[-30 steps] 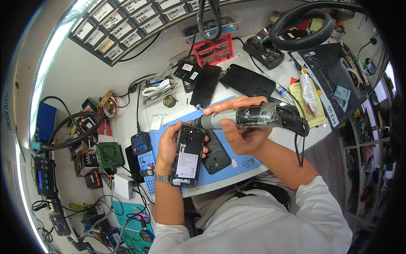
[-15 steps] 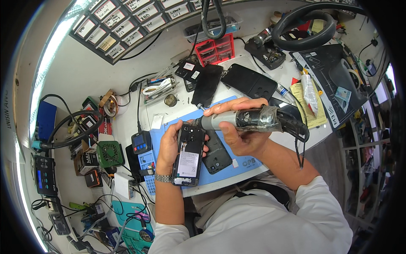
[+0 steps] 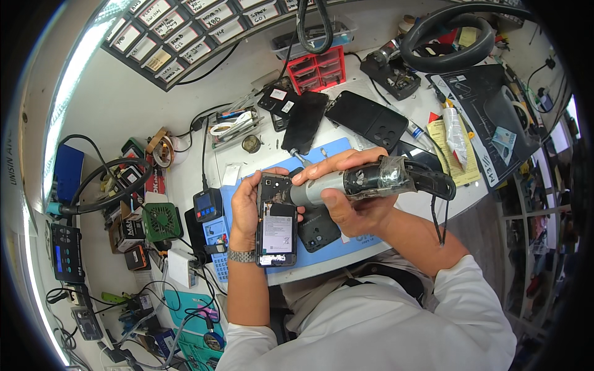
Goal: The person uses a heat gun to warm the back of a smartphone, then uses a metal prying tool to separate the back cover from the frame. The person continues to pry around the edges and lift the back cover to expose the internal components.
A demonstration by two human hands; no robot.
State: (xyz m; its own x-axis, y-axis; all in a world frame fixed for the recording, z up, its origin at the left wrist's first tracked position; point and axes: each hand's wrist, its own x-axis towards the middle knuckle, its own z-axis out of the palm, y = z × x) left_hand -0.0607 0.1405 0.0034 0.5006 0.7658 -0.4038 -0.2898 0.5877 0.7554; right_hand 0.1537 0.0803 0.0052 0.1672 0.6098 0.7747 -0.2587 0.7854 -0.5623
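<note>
My left hand [image 3: 246,207] is closed around a smartphone [image 3: 276,232] with its back off, which lies upright along my palm. Its white-labelled battery faces up, and darker inner parts show above that. My right hand [image 3: 346,185] grips a silver and black corded power tool [image 3: 328,187], wrapped in clear tape toward its cord end. The tool's nose meets the phone's upper part from the right, and its very tip is hidden. Beneath my hands, a dark phone back cover [image 3: 318,232] rests on the blue work mat [image 3: 365,244].
Beyond the mat lie a black phone [image 3: 366,119], a dark screen panel [image 3: 305,122] and a red drawer box [image 3: 317,69]. A small display unit [image 3: 207,204] and a green fan [image 3: 162,222] stand left. At right are a white tube [image 3: 455,136] and a black mat [image 3: 470,111].
The phone has tilted and its battery faces me more squarely. The tool's nose has shifted from near the phone's top edge to lower over its upper part.
</note>
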